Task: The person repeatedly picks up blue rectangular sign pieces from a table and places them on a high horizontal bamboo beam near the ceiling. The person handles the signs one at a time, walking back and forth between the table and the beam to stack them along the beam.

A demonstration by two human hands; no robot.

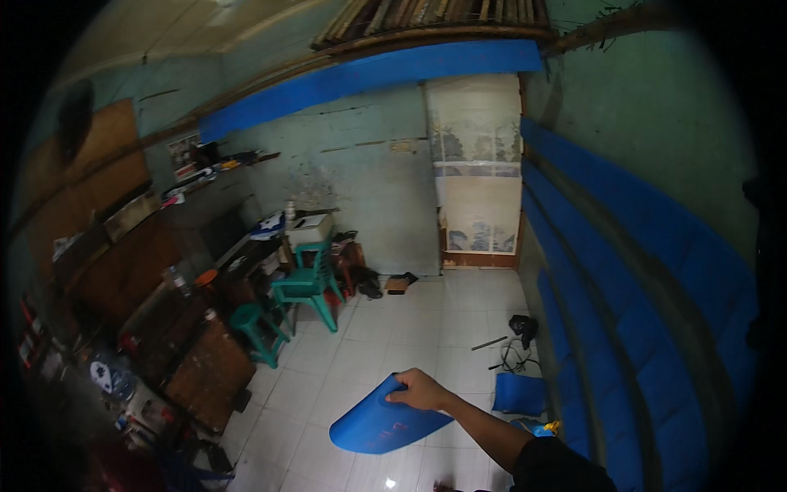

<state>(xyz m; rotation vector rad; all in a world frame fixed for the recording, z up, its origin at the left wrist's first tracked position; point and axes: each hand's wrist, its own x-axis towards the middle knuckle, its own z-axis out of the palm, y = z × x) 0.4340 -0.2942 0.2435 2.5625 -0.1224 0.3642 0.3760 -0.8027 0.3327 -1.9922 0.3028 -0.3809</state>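
A blue sheet (pixel 385 422), bent in a curve with faint reddish marks on its face, hangs over the tiled floor. My right hand (pixel 416 389) pinches its upper edge between thumb and fingers, its forearm reaching in from the lower right in a dark sleeve. The sheet's lower edge hangs free. My left hand is out of view. Beyond the right forearm, another blue piece (pixel 519 394) lies on the floor by the right wall, near a dark cable (pixel 516 358) and a black bag (pixel 522 328).
Long blue strips (pixel 656 328) line the right wall in rows. A green plastic chair (pixel 311 283) and green stool (pixel 259 332) stand left of centre. Cluttered desks and a wooden cabinet (pixel 213 373) fill the left side. A patterned door (pixel 479 172) is at the back.
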